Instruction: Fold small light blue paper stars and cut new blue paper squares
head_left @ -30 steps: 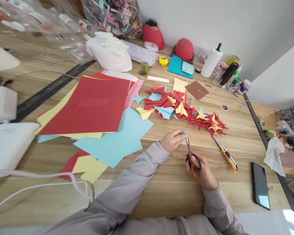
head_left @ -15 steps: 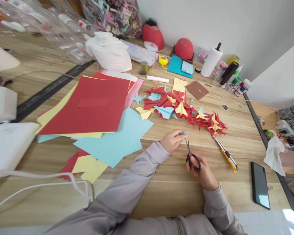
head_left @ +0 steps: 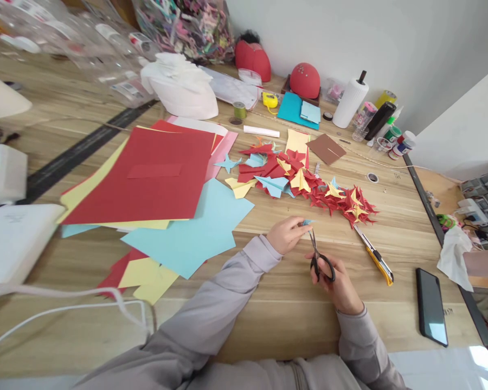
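Note:
Between the fingertips of my left hand (head_left: 285,235) is a small piece of blue paper (head_left: 308,222), mostly covered by the fingers. My right hand (head_left: 341,284) has its fingers through the black handles of a pair of scissors (head_left: 316,250), whose blades point up at the blue paper. Whether the blades touch the paper is too small to tell. Just beyond both hands lies a pile of folded paper shapes (head_left: 276,168) in red, yellow and blue. Right of the scissors rests a yellow utility knife (head_left: 377,257) on the wooden table.
Stacked red card sheets (head_left: 162,189) and blue sheets (head_left: 187,233) lie to the left, with yellow scraps (head_left: 150,277) in front. A phone (head_left: 431,306) is at the right edge. Farther back stand a tape measure (head_left: 270,99), brown card (head_left: 326,149) and bottles (head_left: 380,122). Another person's arm (head_left: 483,264) shows at right.
The scissors and my right hand have shifted very slightly to the right. My left hand keeps its pinch on the blue paper, almost unmoved.

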Demonstrator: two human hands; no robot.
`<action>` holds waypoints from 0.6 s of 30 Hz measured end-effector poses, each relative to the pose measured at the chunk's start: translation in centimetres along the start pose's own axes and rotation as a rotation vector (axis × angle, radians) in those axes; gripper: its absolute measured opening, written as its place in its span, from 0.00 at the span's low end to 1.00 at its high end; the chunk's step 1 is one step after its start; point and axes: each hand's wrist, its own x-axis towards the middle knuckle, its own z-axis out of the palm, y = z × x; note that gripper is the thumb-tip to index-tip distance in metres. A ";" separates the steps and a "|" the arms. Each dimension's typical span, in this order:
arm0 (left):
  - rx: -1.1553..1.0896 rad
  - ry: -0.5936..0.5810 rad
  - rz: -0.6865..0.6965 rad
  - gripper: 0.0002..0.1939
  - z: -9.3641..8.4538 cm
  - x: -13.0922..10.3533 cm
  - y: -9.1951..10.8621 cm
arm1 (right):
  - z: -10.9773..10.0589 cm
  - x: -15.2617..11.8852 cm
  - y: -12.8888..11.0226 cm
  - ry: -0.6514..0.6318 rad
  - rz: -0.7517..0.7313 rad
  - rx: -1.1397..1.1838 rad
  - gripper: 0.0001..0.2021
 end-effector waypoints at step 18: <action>0.077 0.021 0.004 0.15 -0.4 0.5 0.3 | 0.1 -0.3 -0.3 0.007 0.056 0.047 0.22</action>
